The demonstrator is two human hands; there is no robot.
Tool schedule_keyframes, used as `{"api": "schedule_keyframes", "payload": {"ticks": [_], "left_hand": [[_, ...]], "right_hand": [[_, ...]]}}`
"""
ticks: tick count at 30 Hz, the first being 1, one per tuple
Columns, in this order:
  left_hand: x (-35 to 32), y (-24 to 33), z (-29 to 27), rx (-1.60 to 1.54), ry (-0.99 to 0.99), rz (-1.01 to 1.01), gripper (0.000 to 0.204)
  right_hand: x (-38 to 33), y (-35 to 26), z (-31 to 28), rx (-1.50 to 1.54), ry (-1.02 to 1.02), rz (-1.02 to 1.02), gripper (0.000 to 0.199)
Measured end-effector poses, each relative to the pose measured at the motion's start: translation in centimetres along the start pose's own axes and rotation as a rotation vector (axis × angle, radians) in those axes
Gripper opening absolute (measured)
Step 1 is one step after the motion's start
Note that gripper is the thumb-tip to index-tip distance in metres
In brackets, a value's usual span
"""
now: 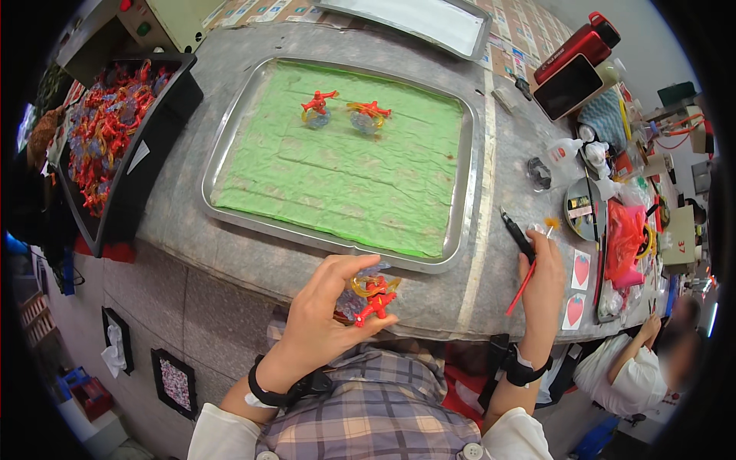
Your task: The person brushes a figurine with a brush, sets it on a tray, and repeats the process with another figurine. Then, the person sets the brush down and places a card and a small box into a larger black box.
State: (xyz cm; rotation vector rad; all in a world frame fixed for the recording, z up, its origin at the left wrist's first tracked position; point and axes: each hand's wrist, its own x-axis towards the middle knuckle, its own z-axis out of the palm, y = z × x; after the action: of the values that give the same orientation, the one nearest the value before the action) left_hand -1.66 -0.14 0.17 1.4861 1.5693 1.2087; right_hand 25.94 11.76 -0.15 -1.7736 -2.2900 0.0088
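Head view: a red figurine [376,300] with yellow and clear parts is pinched between the thumb and fingers of the left hand [318,310], near the front edge of a metal tray [470,157]. A red brush [520,293] is gripped in the right hand [544,277]; whether the black pen-like tool [518,236] beside it is also grasped cannot be told. On the tray's green lining [337,180], 2 similar figurines [369,116] are set side by side. A black bin [170,100] is heaped with more.
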Motion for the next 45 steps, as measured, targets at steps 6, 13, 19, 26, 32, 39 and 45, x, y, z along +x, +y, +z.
{"api": "schedule_keyframes", "payload": {"ticks": [6, 13, 19, 26, 32, 39, 45], "left_hand": [[-0.5, -0.5, 0.1, -0.031, -0.01, -0.078, 0.068], [-0.7, -1.3, 0.9, -0.246, -0.046, -0.151, 0.074], [-1.2, -1.2, 1.0, -0.22, -0.043, -0.07, 0.076], [-1.2, -1.6, 0.2, -0.678, -0.196, -0.22, 0.086], [-0.7, -2.1, -0.5, -1.165, -0.412, -0.441, 0.067], [-0.8, -2.1, -0.8, -1.169, -0.326, -0.358, 0.048], [-0.9, -1.1, -0.7, -0.95, -0.084, -0.367, 0.045]], "right_hand": [[0.2, -0.6, -0.4, -0.046, -0.032, 0.0, 0.032], [-2.8, -7.0, -2.2, 0.928, -0.162, 0.099, 0.039], [-3.0, -12.7, -0.9, 1.459, -0.579, 0.246, 0.021], [-2.3, -12.8, -1.9, 1.516, -0.705, 0.32, 0.012], [-2.6, -13.4, -1.4, 1.451, -0.66, 0.224, 0.013], [-2.9, -11.7, -1.9, 1.348, -0.432, 0.161, 0.024], [-4.4, -12.0, -2.4, 0.875, -0.354, -0.144, 0.021]]}}
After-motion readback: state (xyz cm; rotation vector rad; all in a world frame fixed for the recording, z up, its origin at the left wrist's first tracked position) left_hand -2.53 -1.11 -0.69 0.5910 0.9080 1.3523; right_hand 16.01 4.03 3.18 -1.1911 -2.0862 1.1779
